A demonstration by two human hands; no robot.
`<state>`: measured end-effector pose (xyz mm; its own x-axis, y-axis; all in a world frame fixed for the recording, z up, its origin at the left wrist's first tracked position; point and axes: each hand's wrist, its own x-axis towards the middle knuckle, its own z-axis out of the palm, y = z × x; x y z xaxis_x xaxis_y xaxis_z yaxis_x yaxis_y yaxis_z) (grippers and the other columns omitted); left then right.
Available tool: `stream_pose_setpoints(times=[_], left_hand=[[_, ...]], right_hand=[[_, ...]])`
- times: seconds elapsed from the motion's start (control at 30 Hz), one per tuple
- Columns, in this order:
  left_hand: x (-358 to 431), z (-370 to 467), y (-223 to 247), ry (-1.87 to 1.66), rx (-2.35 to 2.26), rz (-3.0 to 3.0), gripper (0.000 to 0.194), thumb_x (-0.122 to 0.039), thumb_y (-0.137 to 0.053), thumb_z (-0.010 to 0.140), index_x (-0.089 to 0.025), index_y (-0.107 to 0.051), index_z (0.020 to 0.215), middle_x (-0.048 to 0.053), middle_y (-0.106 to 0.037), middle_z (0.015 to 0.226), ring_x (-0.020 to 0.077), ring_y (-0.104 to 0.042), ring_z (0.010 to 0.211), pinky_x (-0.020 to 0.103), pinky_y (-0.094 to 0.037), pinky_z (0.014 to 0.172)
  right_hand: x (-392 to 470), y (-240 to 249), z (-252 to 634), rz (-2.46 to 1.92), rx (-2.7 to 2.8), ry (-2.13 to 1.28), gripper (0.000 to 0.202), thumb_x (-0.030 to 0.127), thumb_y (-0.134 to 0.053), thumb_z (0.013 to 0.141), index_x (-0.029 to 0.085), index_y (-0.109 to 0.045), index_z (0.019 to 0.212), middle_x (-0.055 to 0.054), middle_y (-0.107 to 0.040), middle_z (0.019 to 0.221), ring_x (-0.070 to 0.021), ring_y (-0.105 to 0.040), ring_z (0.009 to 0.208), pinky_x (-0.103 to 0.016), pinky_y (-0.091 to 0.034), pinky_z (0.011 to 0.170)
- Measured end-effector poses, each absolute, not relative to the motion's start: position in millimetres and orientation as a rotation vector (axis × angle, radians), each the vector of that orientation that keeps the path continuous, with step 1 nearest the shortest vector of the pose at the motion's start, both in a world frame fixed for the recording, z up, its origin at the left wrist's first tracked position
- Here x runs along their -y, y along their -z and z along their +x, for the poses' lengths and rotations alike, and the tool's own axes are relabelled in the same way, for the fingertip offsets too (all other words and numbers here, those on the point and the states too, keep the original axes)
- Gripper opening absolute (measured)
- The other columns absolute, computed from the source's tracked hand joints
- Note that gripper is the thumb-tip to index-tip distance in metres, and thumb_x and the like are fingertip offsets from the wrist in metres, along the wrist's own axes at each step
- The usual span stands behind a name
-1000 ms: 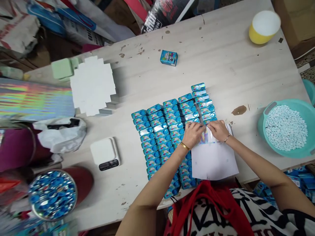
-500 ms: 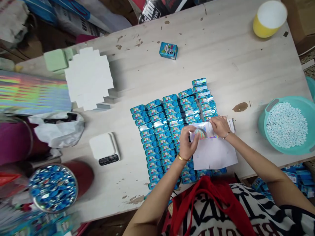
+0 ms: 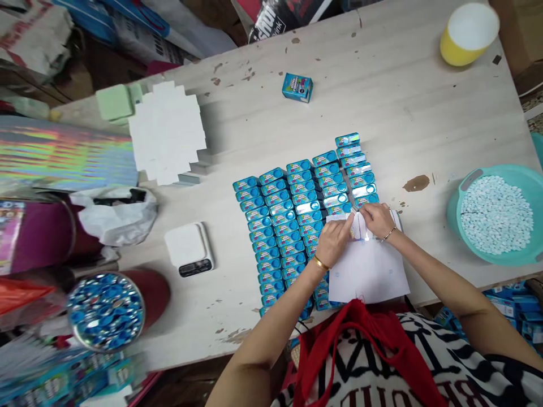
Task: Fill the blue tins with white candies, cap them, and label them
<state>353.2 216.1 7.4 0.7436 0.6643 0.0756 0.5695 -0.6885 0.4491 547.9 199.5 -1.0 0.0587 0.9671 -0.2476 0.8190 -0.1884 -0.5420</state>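
A white sheet [image 3: 367, 277] lies over the lower right part of the rows of small blue boxes [image 3: 271, 240]. Along its upper part runs a shiny holographic sticker strip [image 3: 360, 227]. My left hand [image 3: 334, 242], with a gold bangle at the wrist, is closed at the strip's left side, its fingertips pressed together. My right hand [image 3: 377, 219] pinches the strip's upper edge close by. The fingertips of the two hands almost meet, and what lies between them is partly hidden.
A teal basin [image 3: 453, 212] of white pellets stands right, a yellow cup [image 3: 460, 48] far right. One blue carton [image 3: 297, 87] lies behind the rows. Left are a white scale [image 3: 186, 243], stacked white card [image 3: 167, 133] and a red tub [image 3: 155, 299] of blue shiny pieces.
My left hand has moved right and its spread thumb and finger have closed beside my right hand. The strip's curled, shiny part no longer shows. The view has shifted slightly.
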Motion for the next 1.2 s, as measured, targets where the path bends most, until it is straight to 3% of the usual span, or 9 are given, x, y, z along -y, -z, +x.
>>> stream_pose_setpoints(times=[0.13, 0.27, 0.4, 0.5, 0.57, 0.7, 0.87, 1.0, 1.2], left_hand=[[-209.9, 344.0, -47.9, -0.628, -1.118, 2.238, 0.054, -0.024, -0.05, 0.093, -0.023, -0.033, 0.144, 0.002, -0.062, 0.082, 0.016, -0.06, 0.077, 0.031, -0.048, 0.075], [-229.6, 352.4, -76.1, -0.984, -1.294, 1.692, 0.067, -0.031, -0.065, 0.086, -0.025, -0.031, 0.144, -0.002, -0.056, 0.079, 0.0122, -0.057, 0.075, 0.028, -0.05, 0.075], [-253.8, 378.2, -64.1, -1.018, -1.238, 1.324, 0.072, -0.037, -0.073, 0.078, -0.025, -0.036, 0.139, -0.003, -0.054, 0.076, 0.0105, -0.056, 0.069, 0.023, -0.049, 0.067], [-261.5, 400.8, -44.1, -0.992, -1.21, 1.2, 0.073, -0.038, -0.076, 0.075, -0.024, -0.039, 0.136, -0.004, -0.054, 0.075, 0.0097, -0.056, 0.067, 0.022, -0.048, 0.064], [-263.6, 413.8, -32.5, -0.981, -1.213, 1.165, 0.073, -0.038, -0.076, 0.073, -0.023, -0.04, 0.134, -0.004, -0.054, 0.075, 0.0096, -0.055, 0.068, 0.021, -0.048, 0.065], [-269.9, 434.9, -15.4, -0.961, -1.238, 1.14, 0.076, -0.04, -0.076, 0.071, -0.022, -0.038, 0.135, -0.004, -0.053, 0.074, 0.0093, -0.054, 0.065, 0.022, -0.047, 0.063], [-282.2, 461.0, 1.1, -0.978, -1.292, 1.131, 0.077, -0.036, -0.073, 0.075, -0.024, -0.033, 0.14, -0.005, -0.052, 0.073, 0.0086, -0.054, 0.063, 0.021, -0.045, 0.062], [-286.9, 475.7, 12.9, -1.016, -1.41, 1.164, 0.078, -0.026, -0.066, 0.079, -0.022, -0.025, 0.145, -0.005, -0.052, 0.075, 0.0088, -0.054, 0.063, 0.022, -0.046, 0.064], [-290.8, 483.5, 19.4, -0.925, -1.608, 1.391, 0.077, -0.016, -0.063, 0.075, -0.02, -0.03, 0.144, -0.005, -0.059, 0.076, 0.0122, -0.058, 0.071, 0.033, -0.044, 0.087]], right_hand=[[-192.4, 6.9, 536.7, -2.08, 1.843, -0.793, 0.031, 0.026, -0.039, 0.097, 0.018, -0.065, 0.083, -0.01, -0.069, 0.086, -0.0245, -0.056, 0.087, -0.037, -0.03, 0.079], [-181.8, 8.4, 528.4, -1.936, 1.696, -0.807, 0.038, 0.041, -0.036, 0.099, 0.017, -0.065, 0.107, -0.011, -0.069, 0.101, -0.0252, -0.057, 0.099, -0.04, -0.034, 0.09], [-180.5, -4.1, 533.4, -1.632, 1.349, -0.936, 0.065, 0.064, -0.02, 0.095, 0.018, -0.06, 0.117, -0.011, -0.069, 0.102, -0.0241, -0.061, 0.101, -0.041, -0.041, 0.093], [-187.2, -18.2, 539.3, -1.592, 1.19, -1.002, 0.064, 0.073, -0.034, 0.087, 0.02, -0.059, 0.113, -0.009, -0.068, 0.098, -0.0232, -0.063, 0.096, -0.037, -0.047, 0.086], [-192.7, -24.5, 543.4, -1.602, 1.058, -1.0, 0.052, 0.069, -0.049, 0.083, 0.021, -0.061, 0.099, -0.006, -0.066, 0.09, -0.0209, -0.062, 0.086, -0.034, -0.049, 0.079], [-202.8, -24.1, 560.6, -1.696, 0.972, -0.936, 0.037, 0.054, -0.047, 0.09, 0.022, -0.056, 0.074, -0.001, -0.061, 0.07, -0.0168, -0.057, 0.069, -0.031, -0.047, 0.071], [-229.4, -14.6, 598.1, -1.9, 1.128, -0.92, 0.031, 0.044, -0.049, 0.09, 0.022, -0.055, 0.068, 0.0, -0.061, 0.065, -0.0159, -0.054, 0.063, -0.029, -0.041, 0.066], [-260.1, -11.2, 617.7, -2.096, 1.42, -0.832, 0.025, 0.033, -0.052, 0.089, 0.02, -0.059, 0.069, -0.001, -0.062, 0.064, -0.0172, -0.055, 0.066, -0.032, -0.035, 0.072], [-280.0, -5.5, 622.1, -2.281, 1.668, -0.772, 0.024, 0.025, -0.047, 0.09, 0.019, -0.063, 0.073, -0.007, -0.071, 0.083, -0.0238, -0.059, 0.088, -0.038, -0.027, 0.084]])
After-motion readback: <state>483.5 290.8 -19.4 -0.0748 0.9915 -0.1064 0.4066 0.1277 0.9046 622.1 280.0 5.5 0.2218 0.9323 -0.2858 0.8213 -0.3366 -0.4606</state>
